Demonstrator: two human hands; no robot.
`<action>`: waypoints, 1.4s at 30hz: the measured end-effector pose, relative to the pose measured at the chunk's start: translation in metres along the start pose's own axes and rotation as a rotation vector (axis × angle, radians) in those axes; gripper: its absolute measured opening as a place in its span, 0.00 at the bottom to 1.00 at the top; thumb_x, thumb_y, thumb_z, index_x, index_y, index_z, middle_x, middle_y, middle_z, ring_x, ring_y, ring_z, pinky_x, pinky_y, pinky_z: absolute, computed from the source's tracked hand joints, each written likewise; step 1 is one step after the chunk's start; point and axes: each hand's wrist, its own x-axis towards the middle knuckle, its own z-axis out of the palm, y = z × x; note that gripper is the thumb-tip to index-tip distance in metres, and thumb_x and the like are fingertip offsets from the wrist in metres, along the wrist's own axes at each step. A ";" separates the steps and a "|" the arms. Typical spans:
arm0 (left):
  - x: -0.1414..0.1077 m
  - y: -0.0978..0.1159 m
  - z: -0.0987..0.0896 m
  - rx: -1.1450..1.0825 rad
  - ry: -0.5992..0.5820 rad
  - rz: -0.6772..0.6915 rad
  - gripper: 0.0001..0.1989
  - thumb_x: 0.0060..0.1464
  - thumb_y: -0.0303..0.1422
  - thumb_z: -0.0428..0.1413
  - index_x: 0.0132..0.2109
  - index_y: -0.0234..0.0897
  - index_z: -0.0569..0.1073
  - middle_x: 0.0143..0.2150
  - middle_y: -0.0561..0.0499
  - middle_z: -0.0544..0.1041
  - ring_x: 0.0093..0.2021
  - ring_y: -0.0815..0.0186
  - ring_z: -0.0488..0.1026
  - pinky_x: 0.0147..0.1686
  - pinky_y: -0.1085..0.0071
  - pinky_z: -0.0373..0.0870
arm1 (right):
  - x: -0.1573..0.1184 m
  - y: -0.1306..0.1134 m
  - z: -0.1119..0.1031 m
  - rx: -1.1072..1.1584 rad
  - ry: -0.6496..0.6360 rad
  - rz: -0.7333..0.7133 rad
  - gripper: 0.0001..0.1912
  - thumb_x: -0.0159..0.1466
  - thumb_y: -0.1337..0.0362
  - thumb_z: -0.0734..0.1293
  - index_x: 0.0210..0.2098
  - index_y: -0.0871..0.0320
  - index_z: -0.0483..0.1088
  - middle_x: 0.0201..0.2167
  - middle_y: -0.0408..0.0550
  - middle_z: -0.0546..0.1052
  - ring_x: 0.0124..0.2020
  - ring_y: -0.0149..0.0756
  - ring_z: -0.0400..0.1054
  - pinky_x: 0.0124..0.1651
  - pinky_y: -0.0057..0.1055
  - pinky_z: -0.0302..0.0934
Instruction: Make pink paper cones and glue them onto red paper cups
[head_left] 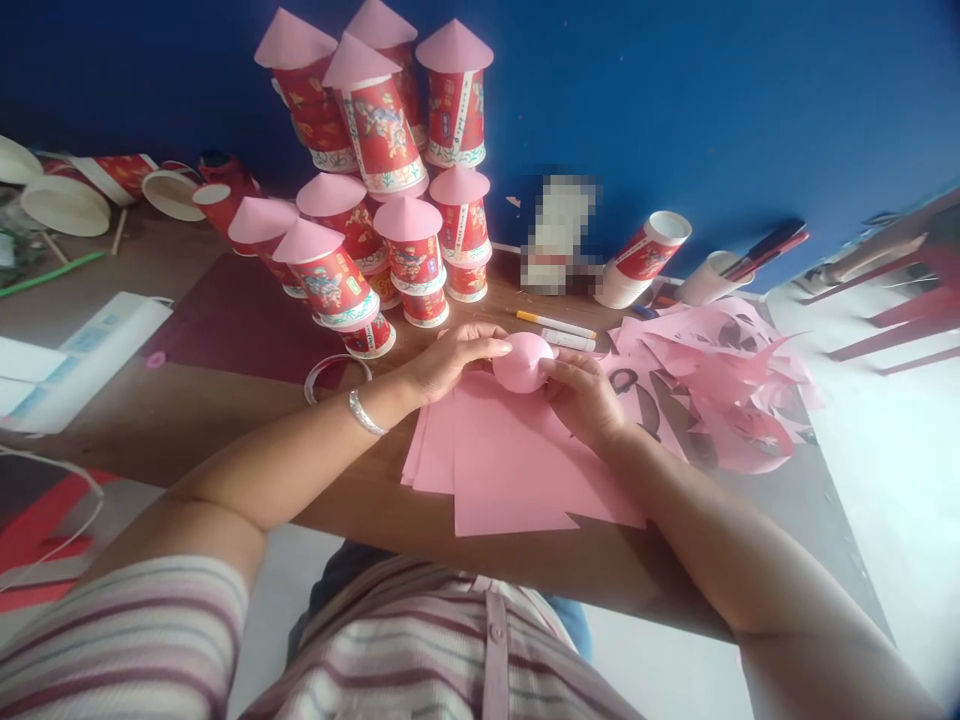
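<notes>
1. Head view. A blue wall is backing a brown worktop. Red cups, many wearing pointed pink roofs, are standing in stacks toward the left rear; pink offcuts are heaping up on the right.
2. A small pink cone is sitting between the two hands, above the far part of the pink sheets, with a yellow pen lying just beyond.
3. The left grip is pinching the cone's left edge, thumb uppermost; the right grip is pinching the opposite side. Neither is letting go. The fingers underneath are mostly hiding, and whether a seam is closing there I cannot tell.
4. Judgement on handling: the paper is probably asking for light, even pressure. One side should be staying pinned while the other is adjusting the overlap, keeping the rim level and the tip uncreased.
5. Direction: the tip seems to be pointing up toward the camera, leaning slightly right. The long axis, tip to base, is apparently running near the line of sight; exact tilt is escaping me.
</notes>
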 end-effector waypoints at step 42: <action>0.013 -0.011 -0.012 -0.311 0.138 -0.156 0.11 0.45 0.33 0.69 0.31 0.33 0.75 0.27 0.53 0.75 0.28 0.68 0.73 0.26 0.71 0.75 | 0.005 0.006 -0.007 0.059 -0.004 0.023 0.25 0.59 0.39 0.75 0.27 0.56 0.75 0.18 0.44 0.73 0.27 0.37 0.72 0.31 0.32 0.65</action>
